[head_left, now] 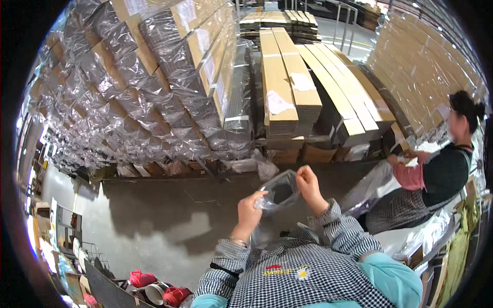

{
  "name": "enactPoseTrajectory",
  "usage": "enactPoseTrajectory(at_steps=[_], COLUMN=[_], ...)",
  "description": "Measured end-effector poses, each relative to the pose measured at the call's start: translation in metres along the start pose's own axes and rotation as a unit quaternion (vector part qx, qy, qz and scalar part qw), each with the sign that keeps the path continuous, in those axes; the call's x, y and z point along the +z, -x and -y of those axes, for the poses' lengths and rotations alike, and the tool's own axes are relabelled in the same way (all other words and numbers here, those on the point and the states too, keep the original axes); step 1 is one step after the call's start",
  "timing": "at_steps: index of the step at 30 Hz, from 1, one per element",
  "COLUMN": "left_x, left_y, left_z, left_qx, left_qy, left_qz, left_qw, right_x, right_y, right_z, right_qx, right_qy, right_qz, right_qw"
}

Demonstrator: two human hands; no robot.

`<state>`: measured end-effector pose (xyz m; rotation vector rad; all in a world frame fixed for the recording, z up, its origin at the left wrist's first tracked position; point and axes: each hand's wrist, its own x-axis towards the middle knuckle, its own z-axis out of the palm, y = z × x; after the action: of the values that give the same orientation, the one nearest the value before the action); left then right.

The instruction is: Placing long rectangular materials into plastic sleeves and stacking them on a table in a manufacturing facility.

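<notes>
Between my two hands a clear plastic bag [280, 191] is stretched, its mouth spread into a loop through which the dark floor shows. My left hand [249, 209] pinches the bag's left edge, thumb and fingers pressed together. Higher and to the right, my right hand [308, 186] has its fingers curled closed on the opposite edge. The bag hangs in the air in front of my checked apron [308, 274], and its lower part trails down by my left wrist. I cannot make out anything inside it.
Film-wrapped carton stacks [154, 92] rise at the left, with flat cardboard bundles [290, 82] ahead. At right a co-worker [436, 169] handles plastic film [370, 187]. Red twine spools [141, 278] lie lower left. Grey floor [138, 226] spreads below my hands.
</notes>
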<state>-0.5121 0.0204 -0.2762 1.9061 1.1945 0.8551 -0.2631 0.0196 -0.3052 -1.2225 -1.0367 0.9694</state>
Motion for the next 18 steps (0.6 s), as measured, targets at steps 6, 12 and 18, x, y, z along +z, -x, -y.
enactPoseTrajectory(at_steps=[6, 12, 18], left_x=[-0.017, -0.046, -0.182], left_y=[-0.026, -0.024, -0.028], left_z=[0.018, -0.093, -0.209], left_qx=[0.089, 0.054, 0.140], left_qy=[-0.114, 0.255, 0.358], left_qz=[0.163, 0.081, 0.154], left_qw=[0.976, 0.962, 0.910], right_x=[-0.001, 0.031, 0.097], right_y=[-0.014, 0.079, 0.112], right_z=[-0.012, -0.033, -0.045], right_qx=[0.022, -0.117, 0.120], right_qy=[-0.115, 0.123, -0.218], right_qz=[-0.010, 0.046, 0.145], right_qw=[0.993, 0.984, 0.958])
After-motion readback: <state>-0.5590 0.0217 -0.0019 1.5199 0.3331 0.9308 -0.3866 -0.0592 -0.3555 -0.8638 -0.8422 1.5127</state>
